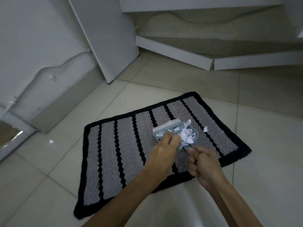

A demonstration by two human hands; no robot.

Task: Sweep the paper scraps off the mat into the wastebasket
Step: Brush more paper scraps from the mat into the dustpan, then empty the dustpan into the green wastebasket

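Clearly the dustpan (pixel 188 136) at frame centre is heaped: left hand (pixel 165 148) grips the brush (pixel 167 126), right hand (pixel 205 164) its handle. Any tilt could spill scraps (pixel 186 136) onto the mat (pixel 114 153); one scrap (pixel 205 129) lies loose.

A grey mat (pixel 114 154) with black stripes and a black border lies on pale floor tiles (pixel 262 128). Over its middle, the left hand (pixel 164 149) grips a small blue brush (pixel 165 127) with white bristles, held across a blue dustpan (pixel 193 136). The right hand (pixel 203 166) holds the dustpan's thin handle. White paper scraps (pixel 186 136) fill the pan. One loose scrap (pixel 205 129) lies on the mat just beside it. White steps (pixel 196 58) rise behind.
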